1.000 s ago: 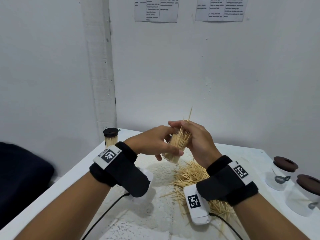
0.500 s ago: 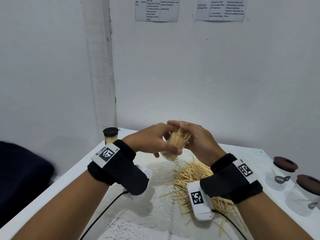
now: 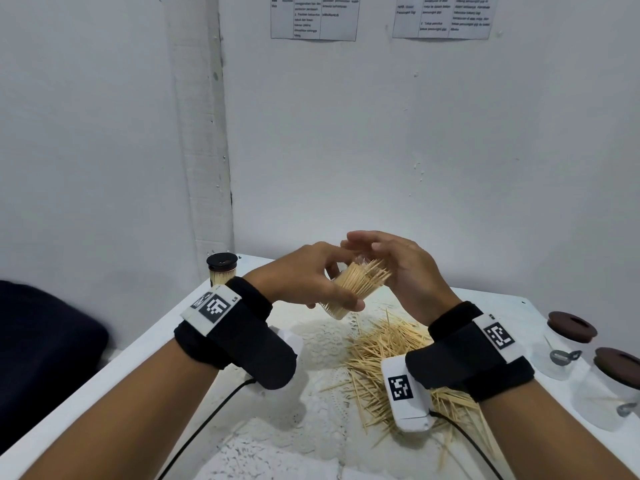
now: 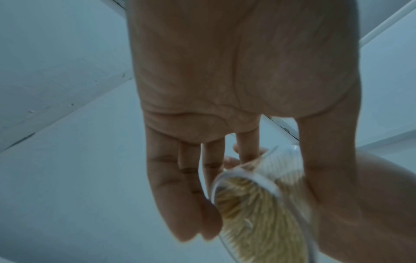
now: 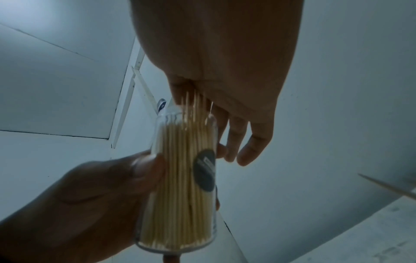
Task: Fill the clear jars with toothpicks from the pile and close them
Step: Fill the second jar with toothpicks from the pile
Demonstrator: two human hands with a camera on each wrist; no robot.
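My left hand [image 3: 311, 282] grips a clear jar [image 3: 349, 289] packed with toothpicks, tilted with its mouth toward the right, above the table. Several toothpick tips [image 3: 375, 271] stick out of the mouth. My right hand [image 3: 391, 268] is cupped at that mouth with relaxed fingers, its palm against the tips. In the right wrist view the jar [image 5: 182, 181] has a dark round label, and my left thumb [image 5: 144, 170] lies on its side. The left wrist view looks at the jar's round base [image 4: 252, 213]. The loose toothpick pile [image 3: 388, 358] lies on the table below.
A filled jar with a black lid [image 3: 222, 270] stands at the table's back left corner. Two clear jars with brown lids [image 3: 568, 344] [image 3: 613, 389] stand at the right edge. A lace cloth [image 3: 311, 393] covers the white table. A dark object [image 3: 41, 348] sits left of it.
The one long toothpick that stood above the bundle has gone down level with the others. The jar has tilted further toward the right, and my right hand's fingers have loosened over the tips.
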